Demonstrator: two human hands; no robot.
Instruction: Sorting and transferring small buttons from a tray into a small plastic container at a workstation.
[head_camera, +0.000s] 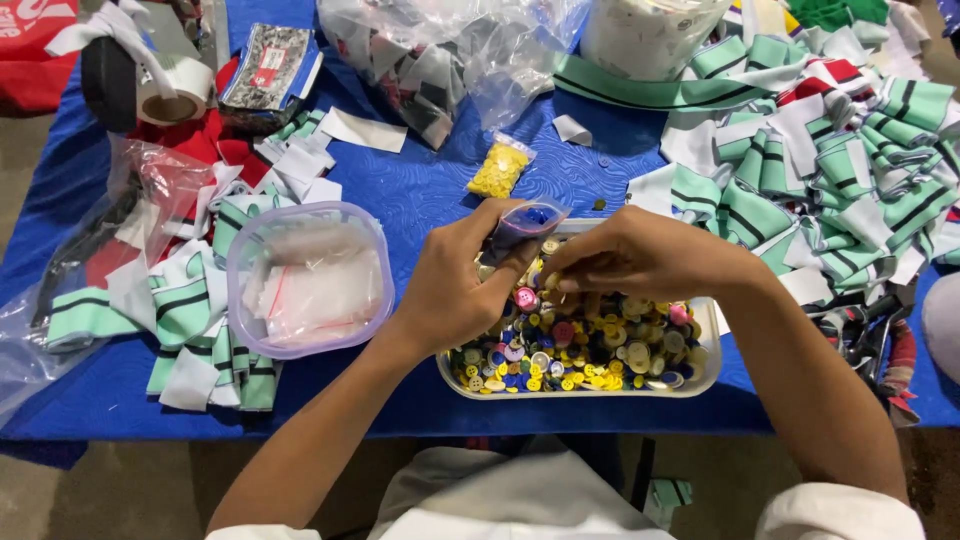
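- the left hand pinches a small clear zip bag with blue buttons inside; its fingers are closed narrow on the bag's lower part.
- the bag rises from those fingers with its long axis tilted up and away toward the right, its open mouth pointing to the far side of the bench.
- the right hand has its fingers drawn close together at the tips, just beside the left fingers and below the bag's mouth; whether they pinch a button i cannot tell.
- directly under both sets of fingers sits a clear rectangular tray heaped with mixed buttons in yellow, blue, pink and white.
- beyond the fingers, farther up the bench, lies a small bag of yellow buttons.
- left of the left fingers stands a clear plastic tub holding empty zip bags.
- right of the right fingers is a pile of green, white and black striped fabric pieces.
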